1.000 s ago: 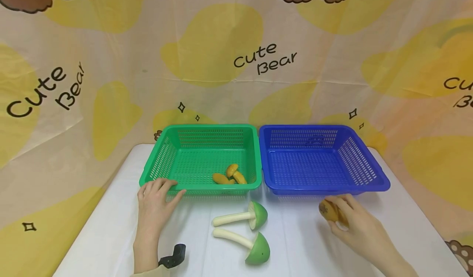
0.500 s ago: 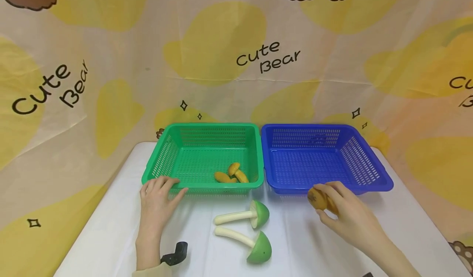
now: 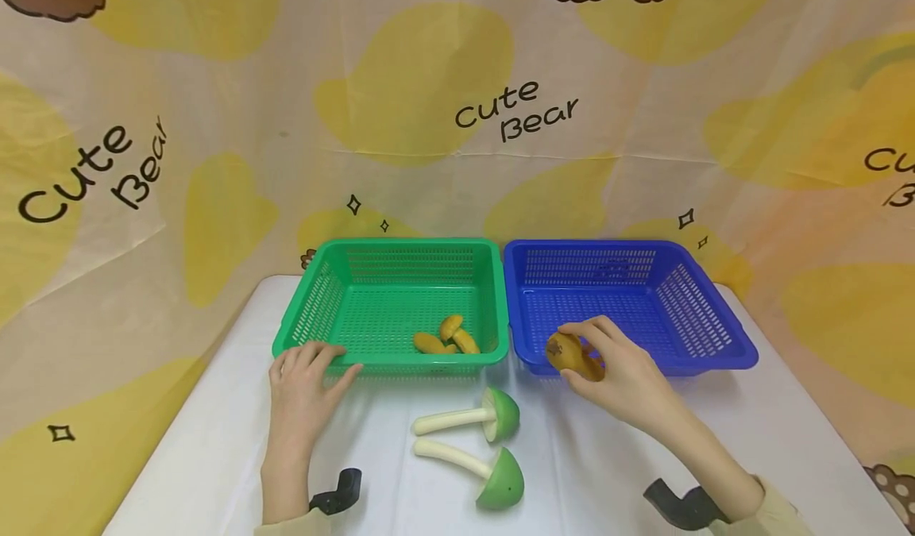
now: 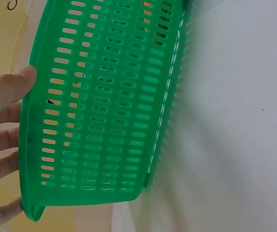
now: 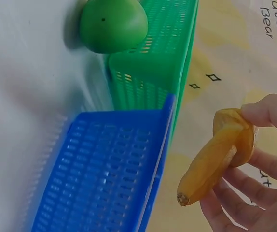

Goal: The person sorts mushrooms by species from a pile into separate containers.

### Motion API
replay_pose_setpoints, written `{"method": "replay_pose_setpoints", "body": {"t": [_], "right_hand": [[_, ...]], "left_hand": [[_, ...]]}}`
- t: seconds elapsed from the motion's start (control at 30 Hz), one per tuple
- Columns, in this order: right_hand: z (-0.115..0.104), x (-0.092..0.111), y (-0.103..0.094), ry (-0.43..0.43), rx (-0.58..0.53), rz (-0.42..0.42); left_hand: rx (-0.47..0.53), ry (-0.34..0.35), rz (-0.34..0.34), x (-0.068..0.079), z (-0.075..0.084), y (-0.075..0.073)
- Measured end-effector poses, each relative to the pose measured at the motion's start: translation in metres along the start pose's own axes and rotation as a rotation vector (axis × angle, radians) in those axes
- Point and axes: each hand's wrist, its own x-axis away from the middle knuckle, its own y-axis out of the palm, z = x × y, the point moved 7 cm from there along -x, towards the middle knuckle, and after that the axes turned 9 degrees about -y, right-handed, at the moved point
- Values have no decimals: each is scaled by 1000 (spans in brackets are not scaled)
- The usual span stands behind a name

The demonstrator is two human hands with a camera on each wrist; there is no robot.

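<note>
My right hand [image 3: 632,381] holds a yellow-brown mushroom [image 5: 207,166] between thumb and fingers, above the near rim of the blue basket [image 3: 593,321]. Its cap is in my grasp; the stem sticks out in the right wrist view. At the left front corner of the green basket [image 3: 400,314], my left hand [image 3: 300,397] grips the rim, thumb on the outer side and fingers over the edge. Inside that basket several small yellow-brown mushrooms [image 3: 461,337] lie at the near right corner. Two green-capped mushrooms [image 3: 503,413] with pale stems lie on the white cloth.
Both baskets stand side by side at the back of the table [image 3: 572,472], against a patterned curtain [image 3: 407,83]. A black wrist mount [image 3: 339,492] sits at the left wrist, another wrist mount [image 3: 682,504] at the right.
My right hand has carried the yellow-brown mushroom left and up, from the cloth in front of the blue basket to over its near rim. The left hand has stayed on the green rim.
</note>
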Motion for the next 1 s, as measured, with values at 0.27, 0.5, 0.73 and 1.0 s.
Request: {"method": "replay_pose_setpoints", "body": {"t": [0.27,0.5,0.73,1.0], "right_hand": [[-4,-26,14,-6,-98,-26],[-18,-53,24,-7,-149,-70],[-27,-80,36,-14,-187,-85],[-32,-110,57,63,-289,-147]], "left_hand": [[8,1,2,1,1,0],[7,-7,-4,1,0,1],[10,-1,-4,1,-1,2],[6,6,8,1,-2,-1]]}}
